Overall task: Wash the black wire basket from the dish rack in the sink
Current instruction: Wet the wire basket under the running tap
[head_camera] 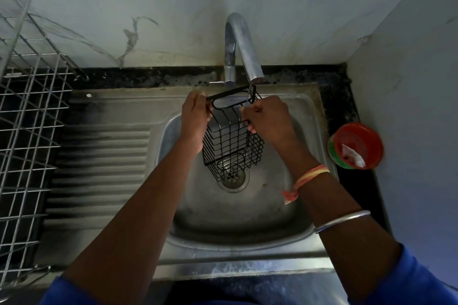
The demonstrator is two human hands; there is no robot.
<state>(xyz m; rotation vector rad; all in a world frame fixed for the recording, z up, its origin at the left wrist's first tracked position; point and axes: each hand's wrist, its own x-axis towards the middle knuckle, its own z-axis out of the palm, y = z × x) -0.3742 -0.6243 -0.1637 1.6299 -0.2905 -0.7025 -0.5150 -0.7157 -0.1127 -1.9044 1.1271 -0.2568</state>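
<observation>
Both hands hold the black wire basket (233, 141) over the steel sink (247, 218). The left hand (195, 119) curls its fingers around the basket's left rim, and the right hand (269, 119) grips the right rim, so the basket hangs between them, tilted with its open top toward the chrome tap (239, 49). A thin stream seems to fall from the spout onto the rim's far corner. The basket's bottom hangs above the drain (234, 179). The dish rack (27, 131) stands to the left.
</observation>
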